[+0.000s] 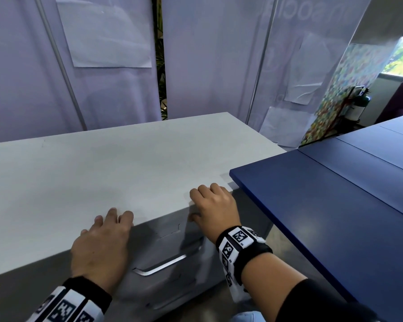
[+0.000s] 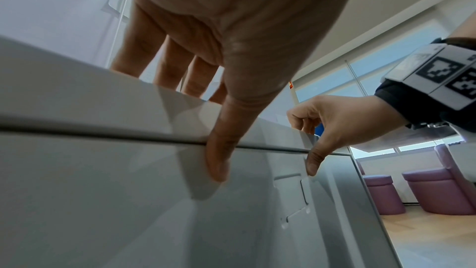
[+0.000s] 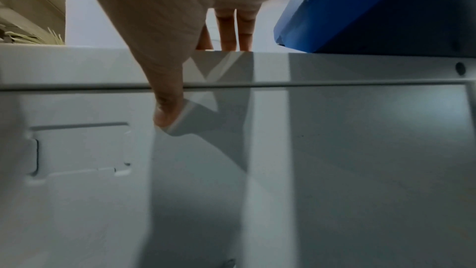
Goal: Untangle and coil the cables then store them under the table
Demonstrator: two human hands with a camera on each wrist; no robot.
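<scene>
No cables show in any view, so where they lie cannot be told. The left hand lies on the near edge of the pale grey metal cabinet, fingers spread over its top and thumb pressed on its front, likely bracing. To the right along that edge, the right hand hooks the top likewise, just beside the dark blue bench.
</scene>
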